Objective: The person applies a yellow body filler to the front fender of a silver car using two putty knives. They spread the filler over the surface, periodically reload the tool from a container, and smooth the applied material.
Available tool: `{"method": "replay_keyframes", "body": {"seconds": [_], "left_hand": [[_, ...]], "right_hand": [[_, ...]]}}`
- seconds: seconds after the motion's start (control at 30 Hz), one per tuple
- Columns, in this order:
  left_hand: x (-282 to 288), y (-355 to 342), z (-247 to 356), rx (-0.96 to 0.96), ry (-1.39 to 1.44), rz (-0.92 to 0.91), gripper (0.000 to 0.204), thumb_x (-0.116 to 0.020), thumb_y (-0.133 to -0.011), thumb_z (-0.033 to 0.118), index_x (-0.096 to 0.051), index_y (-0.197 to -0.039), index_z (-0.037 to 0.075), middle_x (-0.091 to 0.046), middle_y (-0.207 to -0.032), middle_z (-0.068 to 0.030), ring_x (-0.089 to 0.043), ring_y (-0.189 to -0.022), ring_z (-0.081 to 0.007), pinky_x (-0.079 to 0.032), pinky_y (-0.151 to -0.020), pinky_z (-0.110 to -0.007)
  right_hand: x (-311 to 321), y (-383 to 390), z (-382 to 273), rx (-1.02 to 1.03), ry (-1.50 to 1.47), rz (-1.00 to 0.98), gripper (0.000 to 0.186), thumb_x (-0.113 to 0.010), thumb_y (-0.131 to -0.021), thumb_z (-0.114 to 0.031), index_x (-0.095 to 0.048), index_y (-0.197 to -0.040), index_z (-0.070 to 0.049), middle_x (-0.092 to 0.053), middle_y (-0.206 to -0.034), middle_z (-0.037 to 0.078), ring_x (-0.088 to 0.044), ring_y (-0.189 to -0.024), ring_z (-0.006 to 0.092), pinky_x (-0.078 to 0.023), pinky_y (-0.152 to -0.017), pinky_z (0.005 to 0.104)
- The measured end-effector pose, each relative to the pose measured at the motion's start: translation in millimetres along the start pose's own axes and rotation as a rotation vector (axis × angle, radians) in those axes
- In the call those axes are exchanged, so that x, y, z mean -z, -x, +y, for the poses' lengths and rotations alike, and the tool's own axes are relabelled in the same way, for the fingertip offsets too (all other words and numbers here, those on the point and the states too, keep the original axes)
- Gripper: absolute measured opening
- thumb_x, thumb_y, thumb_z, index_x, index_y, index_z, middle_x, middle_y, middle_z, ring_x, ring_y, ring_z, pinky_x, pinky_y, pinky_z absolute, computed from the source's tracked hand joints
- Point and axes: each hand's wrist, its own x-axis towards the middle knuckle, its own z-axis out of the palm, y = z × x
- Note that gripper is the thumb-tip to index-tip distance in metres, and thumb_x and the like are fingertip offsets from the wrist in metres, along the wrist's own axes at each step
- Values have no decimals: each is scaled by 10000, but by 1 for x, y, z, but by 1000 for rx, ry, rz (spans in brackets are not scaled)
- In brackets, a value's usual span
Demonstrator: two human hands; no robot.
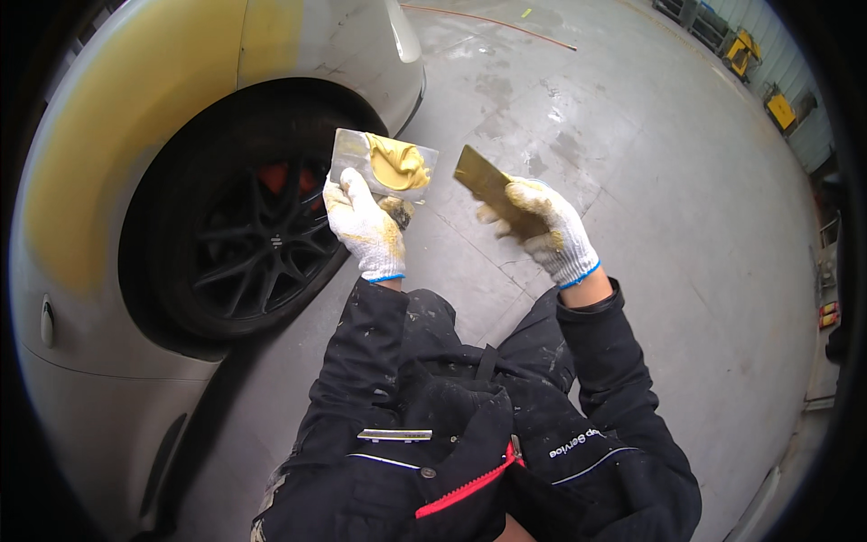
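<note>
Both my hands wear white knit gloves stained yellow. With my left hand (pixel 366 226) I grip a flat metal plate (pixel 352 155), thumb on top. A thick dollop of yellow body filler (pixel 397 164) lies on its upper face. My right hand (pixel 553 226) is wrapped round a putty spreader (pixel 486 181), a flat rectangular blade coated in dull yellow and tilted up to the left. A gap separates the spreader from the plate. Left of my hands stands a light-coloured car, its fender (pixel 117 117) covered with a broad yellow filler patch above the wheel arch.
The car's black wheel (pixel 271 239) is close beside my left hand. Grey floor (pixel 686 217) stretches to the right, with damp marks ahead. A thin orange rod (pixel 506 23) lies on it at the far side. Yellow equipment (pixel 742 54) stands along the far right wall.
</note>
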Motion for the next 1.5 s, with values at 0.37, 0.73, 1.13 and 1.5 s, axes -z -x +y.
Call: {"method": "replay_keyframes", "body": {"seconds": [0.37,0.73,1.13,1.5], "left_hand": [[12,39,2,-111,-52,-329,316,-500,-1141,134,-556,-1401,-36,-710,-1224,-116,-695,-977,-121,-573,-837,-235],[18,14,0,-53,-123,-236,321,-528,-1125,138,-587,-1395,-26,-693,-1261,-116,-673,-1090,-166,-551,-942,-298],[16,1,-10,-217,-556,-305,302,-569,-1103,153,-646,-1313,-51,-755,-1111,-163,-707,-989,-199,-547,-901,-318],[12,-3,12,138,161,-24,296,-536,-1128,185,-567,-1319,-38,-678,-1118,-99,-673,-846,-128,-563,-654,-267]], "right_hand": [[-43,-14,-39,-14,-39,-199,597,-594,-1048,-332,-546,-1437,119,-611,-1394,328,-747,-1047,396,-641,-847,504],[-43,-5,-39,570,1520,162,473,-833,-792,-316,-796,-1231,-142,-653,-1294,162,-710,-1109,313,-587,-940,414],[-72,-6,-55,152,1667,-239,461,-789,-847,-429,-804,-1251,-208,-678,-1300,81,-732,-1095,285,-586,-963,384],[-24,-4,-26,81,724,66,549,-799,-940,-204,-650,-1404,48,-712,-1106,126,-659,-906,114,-540,-751,264]]}}
